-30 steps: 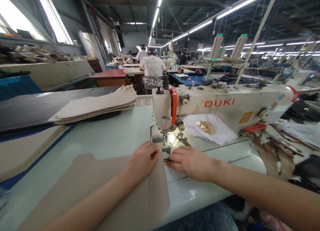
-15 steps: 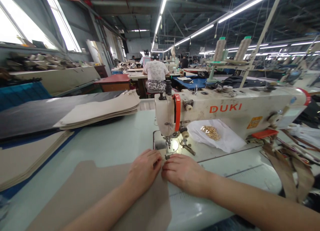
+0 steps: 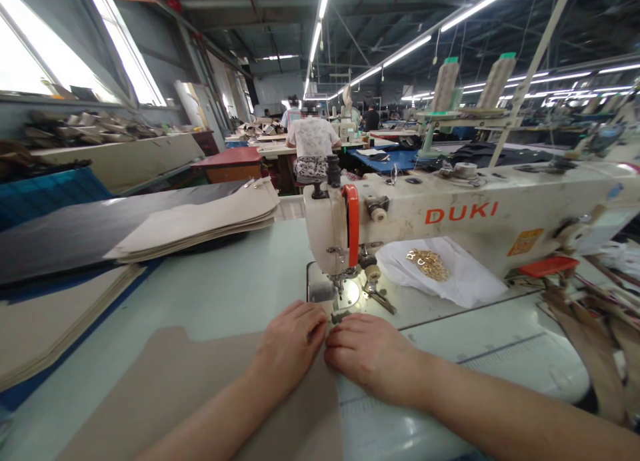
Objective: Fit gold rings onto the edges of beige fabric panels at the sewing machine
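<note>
A large beige-grey fabric panel (image 3: 210,381) lies on the pale green table, its corner running up to the needle area of the white sewing machine (image 3: 400,211). My left hand (image 3: 295,334) rests on the panel near its right edge, with thumb and fingertips pinched together on the material. Just right of it, my right hand (image 3: 373,354) has its fingers curled together at that same edge; the fingertips are partly hidden. Both hands are just in front of the lit needle plate (image 3: 349,293). The presser foot stands right beyond the fingertips.
White paper (image 3: 480,284) holding gold-coloured metal rings (image 3: 430,264) lies under the machine arm. Stacks of cut panels (image 3: 200,221) lie to the left. Brown straps (image 3: 575,341) hang at the right. Thread cones (image 3: 445,84) stand behind. A person (image 3: 313,141) sits farther ahead.
My view has shifted slightly, so the machine appears a little larger and extends farther right. Both hands keep nearly the same place and grip at the panel's edge.
</note>
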